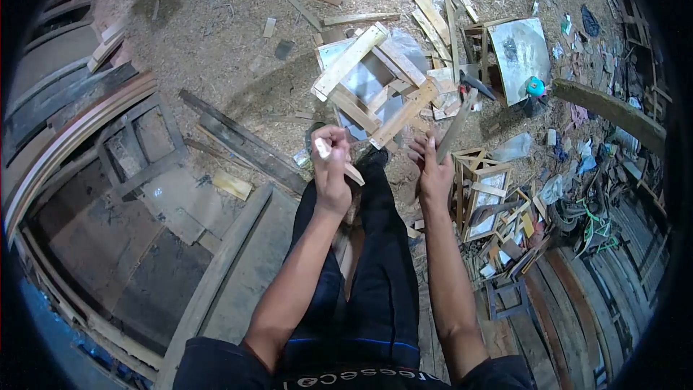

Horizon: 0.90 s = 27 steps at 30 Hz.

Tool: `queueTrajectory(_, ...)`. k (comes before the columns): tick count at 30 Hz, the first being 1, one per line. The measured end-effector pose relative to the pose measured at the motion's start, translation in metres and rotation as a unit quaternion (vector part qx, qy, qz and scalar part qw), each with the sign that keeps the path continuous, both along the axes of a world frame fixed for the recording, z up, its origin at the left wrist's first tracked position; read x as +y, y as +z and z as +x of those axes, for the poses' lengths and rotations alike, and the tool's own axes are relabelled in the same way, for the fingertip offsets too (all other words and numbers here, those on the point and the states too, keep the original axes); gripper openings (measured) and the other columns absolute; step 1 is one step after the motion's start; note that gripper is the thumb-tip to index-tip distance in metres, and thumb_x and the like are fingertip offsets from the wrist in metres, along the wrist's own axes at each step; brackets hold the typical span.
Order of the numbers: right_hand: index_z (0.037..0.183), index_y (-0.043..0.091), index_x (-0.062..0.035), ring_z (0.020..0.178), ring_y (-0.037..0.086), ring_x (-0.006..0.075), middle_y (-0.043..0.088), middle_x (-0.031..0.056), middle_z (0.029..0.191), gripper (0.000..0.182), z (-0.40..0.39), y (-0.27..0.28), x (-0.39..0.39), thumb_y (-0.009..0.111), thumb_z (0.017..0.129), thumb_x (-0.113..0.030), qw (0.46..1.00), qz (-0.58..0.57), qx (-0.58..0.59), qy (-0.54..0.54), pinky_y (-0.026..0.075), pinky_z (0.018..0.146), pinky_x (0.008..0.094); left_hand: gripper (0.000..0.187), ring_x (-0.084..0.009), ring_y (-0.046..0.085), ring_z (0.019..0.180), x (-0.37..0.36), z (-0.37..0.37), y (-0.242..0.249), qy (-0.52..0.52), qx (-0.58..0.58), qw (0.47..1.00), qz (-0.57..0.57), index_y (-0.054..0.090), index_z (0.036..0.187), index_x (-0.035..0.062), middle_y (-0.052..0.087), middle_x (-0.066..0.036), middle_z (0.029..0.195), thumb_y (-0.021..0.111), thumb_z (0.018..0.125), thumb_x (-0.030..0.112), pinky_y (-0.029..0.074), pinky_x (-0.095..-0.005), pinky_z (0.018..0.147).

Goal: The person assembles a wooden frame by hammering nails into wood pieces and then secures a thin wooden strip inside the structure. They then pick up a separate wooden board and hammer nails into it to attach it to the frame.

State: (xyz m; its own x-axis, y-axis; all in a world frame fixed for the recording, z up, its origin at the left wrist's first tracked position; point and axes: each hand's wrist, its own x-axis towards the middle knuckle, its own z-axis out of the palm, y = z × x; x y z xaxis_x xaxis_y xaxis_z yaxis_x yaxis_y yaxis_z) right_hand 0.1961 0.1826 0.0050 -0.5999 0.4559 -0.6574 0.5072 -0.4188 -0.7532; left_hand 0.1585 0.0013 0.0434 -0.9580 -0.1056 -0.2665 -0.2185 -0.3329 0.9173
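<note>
My left hand (332,173) is closed around a small pale wood piece (354,174), whose ends stick out past the fingers. To its right, my right hand (434,170) holds a hammer by its long greyish handle (457,126). The dark hammer head (478,87), with a bit of red on it, points away from me. Just beyond both hands, a frame of nailed pale wood strips (408,112) sits on the ground near my feet, with light sheet material showing through its openings.
Loose wood strips (426,4) and sawdust cover the ground ahead. A box with a pale panel (518,58) stands at right, a teal-topped object (535,87) beside it. Nearer lie a small wooden crate (491,188) and scraps. Dark planks (242,141) and large frames (137,145) lie left.
</note>
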Motion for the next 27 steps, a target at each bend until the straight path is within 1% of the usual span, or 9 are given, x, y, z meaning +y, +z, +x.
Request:
queueTrajectory(5,0.121,0.054,0.0050,0.065,0.062,0.0134,0.063,0.0089,0.086,0.035,0.035,0.028,0.014,0.055,0.102,-0.024,0.996,0.065,-0.046,0.038,0.051,0.054,0.0259,0.032,-0.0149,0.053,0.081,-0.007,-0.048,0.049,-0.060,0.075,0.995,0.007,0.052,0.112,0.0012,0.055,-0.009,0.090,0.057,0.098,0.029,0.045,-0.0311,0.074)
queueTrajectory(10,0.118,0.055,0.0008,0.055,0.056,0.0095,0.062,0.0074,0.081,0.030,0.055,0.058,0.010,0.055,0.102,-0.025,0.993,0.085,-0.067,0.050,0.042,0.045,0.0219,0.029,-0.0146,0.056,0.073,0.004,-0.082,0.024,-0.052,0.081,0.995,-0.027,0.056,0.117,-0.0021,0.061,-0.007,0.085,0.066,0.095,0.014,0.048,-0.0276,0.071)
queueTrajectory(11,0.117,0.055,0.0006,0.054,0.055,0.0089,0.061,0.0070,0.080,0.030,0.059,0.062,0.008,0.055,0.102,-0.025,0.993,0.074,-0.075,0.049,0.041,0.045,0.0216,0.041,-0.0139,0.055,0.080,0.006,-0.084,0.019,-0.082,0.067,0.993,-0.048,0.055,0.120,-0.0022,0.058,-0.006,0.089,0.060,0.098,0.032,0.047,-0.0287,0.078)
queueTrajectory(12,0.117,0.055,0.0005,0.053,0.055,0.0083,0.061,0.0066,0.079,0.030,0.062,0.065,0.006,0.055,0.102,-0.025,0.993,0.062,-0.083,0.047,0.040,0.045,0.0214,0.041,-0.0139,0.055,0.080,0.013,-0.087,0.017,-0.083,0.067,0.993,-0.047,0.055,0.120,-0.0022,0.058,-0.006,0.089,0.060,0.098,0.032,0.047,-0.0287,0.078)
queueTrajectory(14,0.117,0.056,0.0002,0.051,0.052,0.0069,0.061,0.0057,0.077,0.030,0.066,0.071,-0.001,0.057,0.101,-0.025,0.994,0.059,-0.091,0.034,0.039,0.044,0.0208,0.056,-0.0135,0.052,0.091,0.030,-0.089,0.012,-0.056,0.081,0.971,0.218,0.054,0.121,-0.0020,0.056,-0.006,0.095,0.044,0.102,0.049,0.043,-0.0312,0.087)
queueTrajectory(15,0.117,0.057,0.0001,0.051,0.051,0.0065,0.061,0.0055,0.076,0.030,0.068,0.074,-0.003,0.057,0.101,-0.025,0.993,0.055,-0.098,0.039,0.038,0.044,0.0205,0.066,-0.0147,0.050,0.101,0.032,-0.083,-0.001,-0.068,0.060,0.978,0.186,0.052,0.123,-0.0021,0.055,-0.007,0.104,0.030,0.103,0.057,0.039,-0.0330,0.095)
queueTrajectory(18,0.116,0.058,-0.0001,0.050,0.049,0.0054,0.061,0.0050,0.076,0.029,0.070,0.081,-0.007,0.059,0.100,-0.024,0.992,0.048,-0.102,0.052,0.038,0.045,0.0198,0.058,-0.0177,0.052,0.105,0.042,-0.076,-0.018,-0.110,-0.050,0.993,0.011,0.051,0.125,-0.0019,0.056,-0.007,0.108,0.031,0.105,0.049,0.039,-0.0338,0.097)
queueTrajectory(23,0.116,0.060,-0.0010,0.051,0.048,0.0043,0.061,0.0024,0.075,0.029,0.068,0.080,-0.007,0.063,0.098,-0.024,0.990,0.036,-0.123,0.067,0.038,0.045,0.0195,0.040,-0.0221,0.050,0.114,0.049,-0.082,-0.033,-0.231,0.091,0.935,-0.255,0.059,0.121,0.0031,0.053,-0.011,0.117,0.043,0.105,0.036,0.037,-0.0327,0.102)
queueTrajectory(27,0.112,0.062,-0.0015,0.052,0.048,0.0038,0.061,0.0011,0.074,0.029,0.059,0.077,-0.002,0.065,0.097,-0.026,0.988,0.039,-0.131,0.065,0.037,0.046,0.0193,0.034,-0.0222,0.050,0.108,0.047,-0.086,-0.033,-0.261,0.087,0.912,-0.305,0.062,0.119,0.0024,0.051,-0.012,0.111,0.049,0.103,0.030,0.039,-0.0330,0.098)
